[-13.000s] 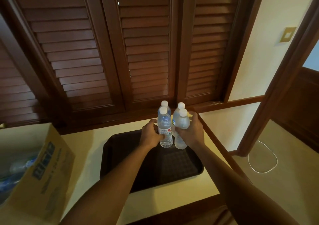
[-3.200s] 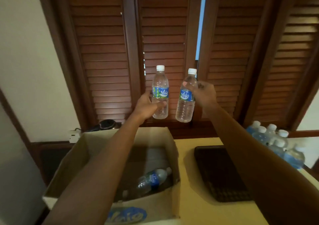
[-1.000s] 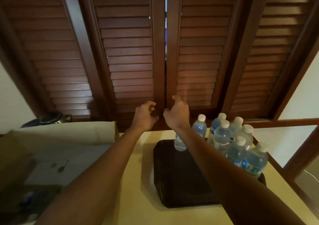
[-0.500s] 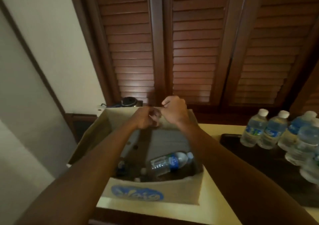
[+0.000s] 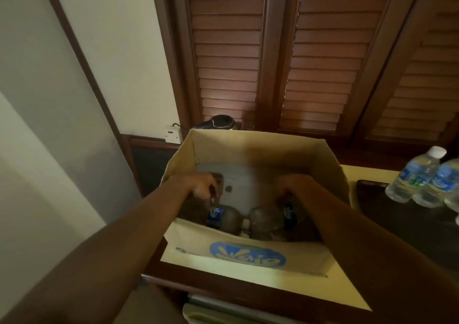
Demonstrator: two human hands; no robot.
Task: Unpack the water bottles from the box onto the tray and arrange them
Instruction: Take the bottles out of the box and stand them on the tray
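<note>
Head view: louvered wooden shutters (image 5: 310, 57) fill the wall behind a cardboard box (image 5: 248, 256) standing open on the counter. A dark tray (image 5: 387, 214) lies just beside it, two upright bottles (image 5: 422, 182) on it. Inside the box, the left hand (image 5: 198, 187) curls round the left bottle (image 5: 223, 218) lying there; the right hand (image 5: 295, 187) curls round the right bottle (image 5: 270, 218).
</note>
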